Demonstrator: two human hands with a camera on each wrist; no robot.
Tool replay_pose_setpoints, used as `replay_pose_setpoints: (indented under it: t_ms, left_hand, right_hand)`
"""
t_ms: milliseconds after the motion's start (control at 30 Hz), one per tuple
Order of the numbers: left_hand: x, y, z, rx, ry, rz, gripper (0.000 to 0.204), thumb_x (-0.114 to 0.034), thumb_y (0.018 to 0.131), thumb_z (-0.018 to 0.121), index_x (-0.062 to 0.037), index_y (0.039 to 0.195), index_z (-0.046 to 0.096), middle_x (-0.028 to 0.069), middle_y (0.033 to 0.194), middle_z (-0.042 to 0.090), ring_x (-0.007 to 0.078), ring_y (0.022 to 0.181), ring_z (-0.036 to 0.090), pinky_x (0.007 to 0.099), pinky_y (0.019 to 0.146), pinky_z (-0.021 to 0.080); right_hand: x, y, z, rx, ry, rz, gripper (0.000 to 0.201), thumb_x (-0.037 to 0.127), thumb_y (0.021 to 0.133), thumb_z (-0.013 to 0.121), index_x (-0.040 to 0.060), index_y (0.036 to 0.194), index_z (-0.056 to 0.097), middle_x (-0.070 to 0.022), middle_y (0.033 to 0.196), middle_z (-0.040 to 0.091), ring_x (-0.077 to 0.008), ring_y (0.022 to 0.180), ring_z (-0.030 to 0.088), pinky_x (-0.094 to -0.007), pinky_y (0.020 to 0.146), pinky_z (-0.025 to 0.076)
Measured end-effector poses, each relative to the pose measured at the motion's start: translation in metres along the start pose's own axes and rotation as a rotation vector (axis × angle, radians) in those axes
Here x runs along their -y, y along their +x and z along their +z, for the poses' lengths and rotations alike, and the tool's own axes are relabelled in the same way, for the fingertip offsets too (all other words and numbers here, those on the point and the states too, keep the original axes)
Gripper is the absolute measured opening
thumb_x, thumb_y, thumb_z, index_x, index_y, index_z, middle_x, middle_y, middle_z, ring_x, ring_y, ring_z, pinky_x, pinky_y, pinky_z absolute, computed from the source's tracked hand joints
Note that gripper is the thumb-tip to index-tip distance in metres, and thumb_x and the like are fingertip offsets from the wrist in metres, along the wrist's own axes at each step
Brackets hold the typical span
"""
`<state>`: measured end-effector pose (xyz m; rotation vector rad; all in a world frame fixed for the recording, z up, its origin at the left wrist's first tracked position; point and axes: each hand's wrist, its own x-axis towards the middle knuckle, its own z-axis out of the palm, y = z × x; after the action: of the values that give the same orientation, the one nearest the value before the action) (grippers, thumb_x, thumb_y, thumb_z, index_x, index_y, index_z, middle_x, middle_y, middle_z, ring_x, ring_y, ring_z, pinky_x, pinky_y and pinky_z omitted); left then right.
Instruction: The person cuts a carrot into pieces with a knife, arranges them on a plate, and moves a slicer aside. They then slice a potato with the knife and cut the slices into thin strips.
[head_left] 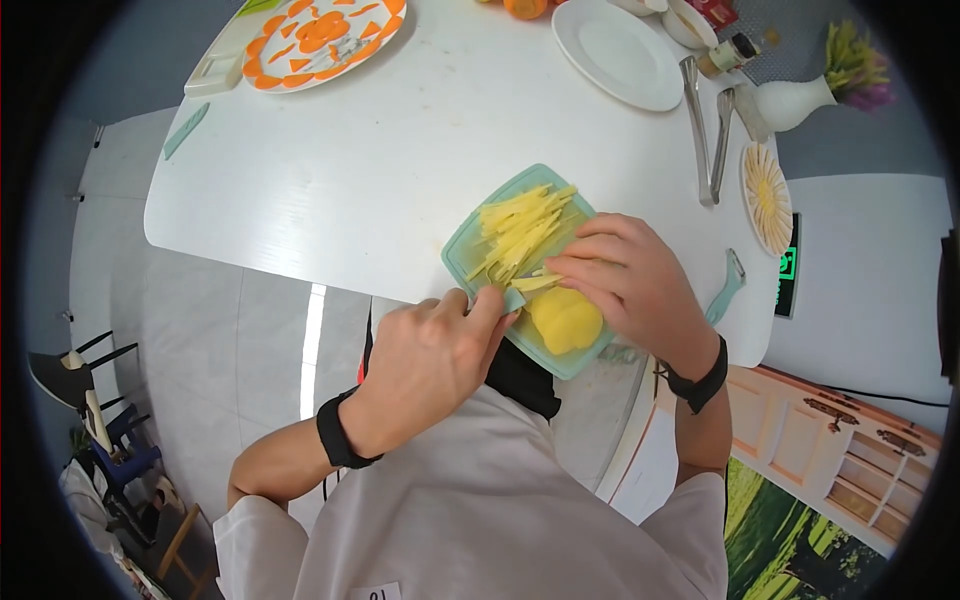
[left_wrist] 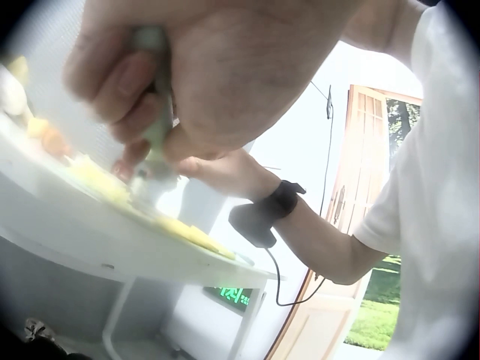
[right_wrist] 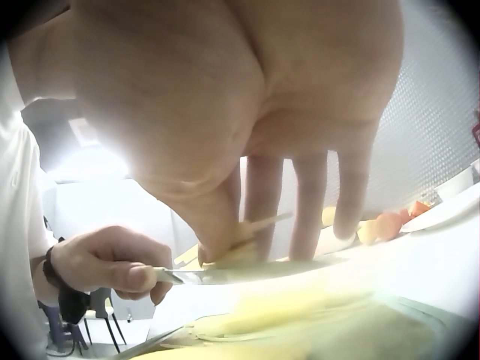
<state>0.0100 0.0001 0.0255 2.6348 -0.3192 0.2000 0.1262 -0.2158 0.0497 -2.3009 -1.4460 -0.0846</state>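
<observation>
My left hand (head_left: 425,345) grips the pale green handle of a small knife (head_left: 513,300) at the near edge of a green cutting board (head_left: 455,250). In the right wrist view the blade (right_wrist: 255,273) runs level just below the fingertips of my right hand (head_left: 640,290). That hand reaches down with its fingers nearly straight, holding thin yellow potato slices (right_wrist: 244,244) between thumb and fingers. A heap of cut yellow strips (head_left: 520,230) lies on the far part of the board. Peeled yellow potato pieces (head_left: 567,320) sit at its near right, beside my right hand.
Metal tongs (head_left: 701,130), a peeler (head_left: 727,285) and an oval dish of fanned slices (head_left: 768,200) are at the right. Behind stand a white plate (head_left: 615,55), a jar (head_left: 727,55) and a vase (head_left: 790,100). Carrot slices (head_left: 322,32) decorate a plate at the far left.
</observation>
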Motion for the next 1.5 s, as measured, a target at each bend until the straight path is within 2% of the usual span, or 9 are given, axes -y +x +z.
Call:
replay_pose_setpoints:
  t_ms: [100,400,500,600,800,900,1100,1200,1500]
  left_hand:
    - [0.003,0.001,0.000,-0.042,-0.047,0.007,0.022,-0.019,0.093,0.070,-0.0058,0.086,0.054,0.0062,0.061,0.051,0.0248,0.046,0.053,0.0369,0.043,0.042]
    - [0.008,-0.001,-0.002,-0.047,-0.031,-0.004,0.021,-0.018,0.093,0.071,-0.0054,0.087,0.055,0.0061,0.062,0.050,0.0248,0.047,0.053,0.0369,0.044,0.042]
    - [0.006,-0.004,-0.003,-0.032,-0.042,0.011,0.021,-0.019,0.093,0.071,-0.0052,0.088,0.055,0.0059,0.062,0.050,0.0239,0.047,0.053,0.0367,0.044,0.042]
    - [0.004,-0.006,-0.004,-0.016,-0.017,-0.002,0.021,-0.019,0.093,0.071,-0.0051,0.088,0.056,0.0055,0.062,0.050,0.0230,0.047,0.054,0.0364,0.044,0.042]
    - [0.004,-0.009,-0.003,-0.017,-0.028,0.006,0.020,-0.019,0.092,0.072,-0.0051,0.090,0.057,0.0055,0.062,0.051,0.0224,0.047,0.054,0.0367,0.043,0.042]
    - [0.003,-0.007,-0.004,-0.004,-0.022,-0.012,0.020,-0.019,0.092,0.072,-0.0052,0.091,0.058,0.0057,0.062,0.052,0.0225,0.047,0.054,0.0367,0.043,0.042]
    - [0.002,-0.010,-0.009,0.038,-0.062,-0.027,0.018,-0.017,0.093,0.071,-0.0047,0.088,0.059,0.0061,0.060,0.055,0.0243,0.049,0.057,0.0377,0.043,0.042]
    - [0.004,-0.014,-0.013,0.082,-0.127,-0.038,0.018,-0.015,0.094,0.070,-0.0039,0.084,0.059,0.0072,0.056,0.056,0.0265,0.048,0.058,0.0384,0.044,0.043]
    - [0.008,-0.021,-0.015,0.179,-0.115,-0.117,0.022,-0.014,0.095,0.068,-0.0032,0.078,0.059,0.0110,0.050,0.055,0.0320,0.045,0.056,0.0403,0.044,0.043]
  right_hand:
    - [-0.006,0.004,-0.002,0.062,0.158,0.090,0.018,0.010,0.084,0.070,0.0073,0.100,0.075,-0.0038,0.097,0.070,-0.0256,0.100,0.061,-0.0376,0.089,0.049]
    - [-0.023,0.027,0.009,0.091,0.178,0.010,0.018,0.013,0.084,0.065,0.0066,0.098,0.076,-0.0042,0.097,0.072,-0.0247,0.098,0.061,-0.0377,0.087,0.049]
    - [-0.029,0.035,0.011,0.129,0.101,-0.089,0.017,0.011,0.084,0.066,0.0066,0.097,0.076,-0.0039,0.096,0.072,-0.0240,0.097,0.061,-0.0368,0.086,0.049]
    - [-0.027,0.041,0.011,0.016,0.133,-0.072,0.014,0.011,0.082,0.068,0.0064,0.093,0.075,-0.0035,0.092,0.072,-0.0234,0.093,0.061,-0.0361,0.084,0.049]
    - [-0.020,0.032,-0.016,0.059,0.048,0.106,0.010,0.014,0.079,0.073,0.0059,0.085,0.073,-0.0032,0.086,0.069,-0.0235,0.091,0.060,-0.0372,0.082,0.049]
    - [-0.015,0.032,-0.023,0.128,0.123,0.138,0.009,0.014,0.080,0.073,0.0065,0.085,0.073,-0.0033,0.085,0.068,-0.0240,0.089,0.059,-0.0375,0.081,0.049]
    - [-0.031,0.032,-0.016,0.112,-0.033,0.065,0.011,0.015,0.079,0.074,0.0061,0.085,0.073,-0.0034,0.083,0.067,-0.0253,0.087,0.059,-0.0374,0.080,0.049]
    - [-0.035,0.031,-0.014,0.033,-0.063,0.104,0.012,0.013,0.077,0.075,0.0055,0.087,0.073,-0.0033,0.085,0.067,-0.0252,0.089,0.060,-0.0379,0.082,0.050]
    - [-0.031,0.033,-0.008,0.106,0.092,0.047,0.025,0.011,0.076,0.077,0.0044,0.100,0.073,-0.0055,0.108,0.068,-0.0258,0.105,0.059,-0.0376,0.090,0.050]
